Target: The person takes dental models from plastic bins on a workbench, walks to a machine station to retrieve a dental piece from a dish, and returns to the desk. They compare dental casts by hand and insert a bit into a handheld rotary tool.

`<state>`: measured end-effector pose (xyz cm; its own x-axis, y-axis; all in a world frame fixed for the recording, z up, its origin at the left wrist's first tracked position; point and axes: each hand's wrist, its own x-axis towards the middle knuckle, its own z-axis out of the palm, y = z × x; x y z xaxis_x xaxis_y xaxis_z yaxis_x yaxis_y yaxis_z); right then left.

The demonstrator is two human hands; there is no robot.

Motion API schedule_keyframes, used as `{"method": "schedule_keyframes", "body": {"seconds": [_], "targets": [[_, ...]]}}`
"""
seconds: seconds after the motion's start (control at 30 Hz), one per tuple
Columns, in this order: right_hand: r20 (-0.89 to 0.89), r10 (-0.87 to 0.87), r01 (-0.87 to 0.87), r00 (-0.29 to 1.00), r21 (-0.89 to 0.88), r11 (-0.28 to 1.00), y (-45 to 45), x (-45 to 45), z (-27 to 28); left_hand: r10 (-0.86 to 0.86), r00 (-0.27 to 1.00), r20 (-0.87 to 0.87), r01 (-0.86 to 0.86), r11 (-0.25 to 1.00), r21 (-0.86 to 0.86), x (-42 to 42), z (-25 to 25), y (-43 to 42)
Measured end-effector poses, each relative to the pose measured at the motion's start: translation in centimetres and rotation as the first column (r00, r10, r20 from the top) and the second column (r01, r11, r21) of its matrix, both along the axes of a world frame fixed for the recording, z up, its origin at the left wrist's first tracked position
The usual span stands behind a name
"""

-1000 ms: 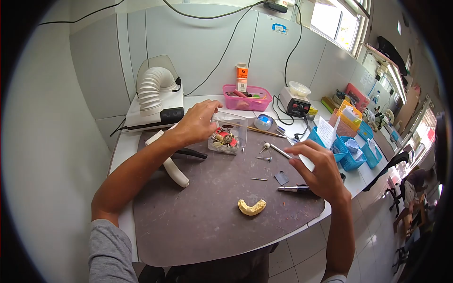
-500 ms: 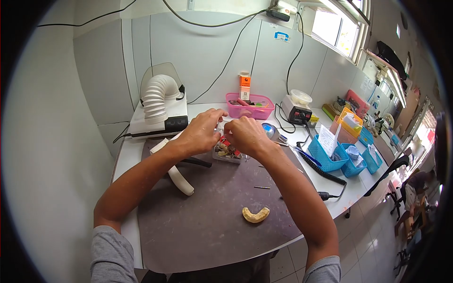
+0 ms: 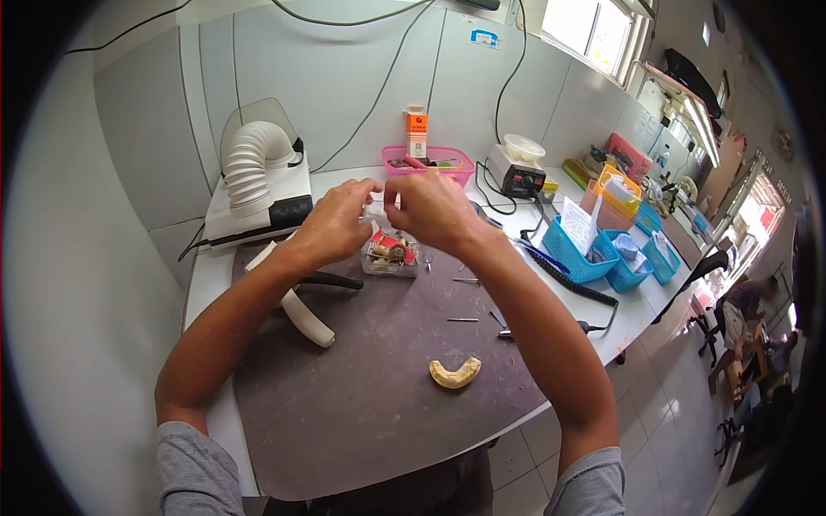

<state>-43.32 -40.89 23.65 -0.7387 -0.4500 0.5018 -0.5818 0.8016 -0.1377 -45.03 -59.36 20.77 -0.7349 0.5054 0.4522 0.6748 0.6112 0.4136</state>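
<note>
Both hands meet over a small clear plastic box (image 3: 391, 268) that holds red, brown and metal bits. My left hand (image 3: 337, 222) is at the box's left side, its thumb and fingers bent around something clear near the lid. Close beside it, my right hand (image 3: 433, 209) has curled fingers above the box's back part; what they hold, if anything, is hidden. A cream horseshoe-shaped dental model (image 3: 455, 373) lies on the brown mat (image 3: 361, 421). Thin metal pieces, among them a short rod (image 3: 463, 320), lie between the model and the box.
A white machine with a ribbed hose (image 3: 251, 172) stands at the back left. Behind the hands is a pink basket (image 3: 460, 174) with an orange-white box (image 3: 416, 133). A control unit (image 3: 516, 176) and blue baskets (image 3: 578, 258) are on the right. People are in the far-right background.
My right hand has moved left from the tools at the right to the clear box, beside my left hand. The camera view has shifted slightly.
</note>
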Motion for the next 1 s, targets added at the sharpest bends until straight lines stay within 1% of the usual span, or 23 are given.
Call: {"method": "schedule_keyframes", "body": {"seconds": [0.03,0.1,0.13,0.17,0.2,0.23,0.27,0.3,0.33,0.37,0.43,0.5,0.57,0.6,0.63,0.67,0.7,0.73,0.8,0.9,0.93,0.97,1.0], "targets": [[-0.057,-0.006,0.004,0.998,-0.032,0.999,0.6,0.8,1.0,-0.014,1.000,0.010,0.014,1.000,0.000,-0.2,-0.1,-0.1],[0.055,-0.049,0.058,0.997,-0.170,0.984,2.2,3.2,3.1,0.030,0.993,0.113,-0.024,0.998,-0.055,-0.9,-0.2,-0.4],[0.079,-0.065,0.079,0.995,-0.194,0.978,3.0,4.4,3.8,0.045,0.975,0.219,-0.039,0.999,-0.032,-0.6,0.2,-0.4],[0.100,-0.077,0.097,0.992,-0.217,0.971,3.9,5.5,4.3,0.031,0.974,0.223,-0.025,0.999,-0.031,-0.6,-0.1,-0.3],[0.096,-0.065,0.088,0.993,-0.257,0.963,4.8,6.5,4.3,0.009,0.994,-0.108,-0.009,1.000,0.003,-0.7,-0.3,-0.2],[0.095,-0.075,0.097,0.993,-0.254,0.962,5.5,7.5,4.4,-0.001,0.903,-0.430,0.017,0.999,0.033,0.2,0.6,0.4],[0.136,-0.064,0.105,0.989,-0.326,0.940,6.2,8.5,4.3,-0.010,0.946,-0.323,0.024,0.999,0.041,1.6,1.8,1.0],[0.176,-0.047,0.115,0.983,-0.397,0.911,6.8,9.3,4.2,-0.016,0.947,-0.322,0.031,0.999,0.041,3.2,3.1,1.9],[0.191,-0.054,0.133,0.980,-0.434,0.891,7.3,9.9,3.9,-0.202,0.978,-0.055,0.209,0.963,0.172,4.7,4.0,2.8],[0.195,-0.059,0.140,0.979,-0.437,0.888,7.6,10.5,3.8,-0.406,0.894,0.188,0.329,0.882,0.339,5.9,4.5,3.6],[0.212,-0.004,0.129,0.977,-0.580,0.804,8.2,11.4,3.6,-0.451,0.876,0.171,0.365,0.852,0.376,8.1,4.6,5.3],[0.206,0.000,0.130,0.978,-0.617,0.776,8.5,12.5,3.7,-0.497,0.855,0.146,0.404,0.816,0.413,9.6,4.9,6.7],[0.209,0.051,0.115,0.977,-0.707,0.698,9.0,13.1,3.8,-0.512,0.841,0.173,0.385,0.792,0.474,10.5,5.2,7.8],[0.205,0.044,0.117,0.978,-0.708,0.696,9.3,13.5,3.9,-0.519,0.845,0.130,0.403,0.778,0.482,10.5,5.0,8.4],[0.201,0.088,0.093,0.976,-0.742,0.664,9.6,13.8,3.9,-0.524,0.842,0.128,0.410,0.776,0.480,10.5,4.9,9.0],[0.195,0.132,0.070,0.972,-0.774,0.630,9.9,14.0,4.0,-0.494,0.867,0.064,0.406,0.775,0.483,10.6,4.8,9.6],[0.194,0.126,0.073,0.973,-0.774,0.629,10.2,14.3,4.0,-0.461,0.887,0.002,0.402,0.775,0.488,10.7,4.7,10.1],[0.176,0.136,0.053,0.975,-0.778,0.626,10.4,14.5,4.1,-0.467,0.885,0.000,0.407,0.773,0.487,10.8,4.9,10.5],[0.154,0.141,0.035,0.978,-0.785,0.619,10.7,15.0,4.2,-0.491,0.864,0.112,0.373,0.773,0.513,10.7,5.3,11.2],[0.121,0.057,0.060,0.991,-0.781,0.622,10.9,16.1,4.2,-0.477,0.877,0.054,0.385,0.767,0.514,10.4,5.3,11.9],[0.025,-0.121,0.108,0.992,-0.652,0.750,11.2,16.7,4.0,-0.481,0.876,0.042,0.395,0.763,0.511,10.2,5.5,12.0],[-0.101,-0.276,0.189,0.956,-0.508,0.841,11.5,17.2,3.7,-0.474,0.878,0.073,0.363,0.756,0.544,9.9,5.5,11.8],[-0.079,-0.299,0.246,0.951,-0.392,0.886,12.5,17.5,2.6,-0.467,0.878,0.106,0.328,0.748,0.577,9.6,5.4,11.6]]}}
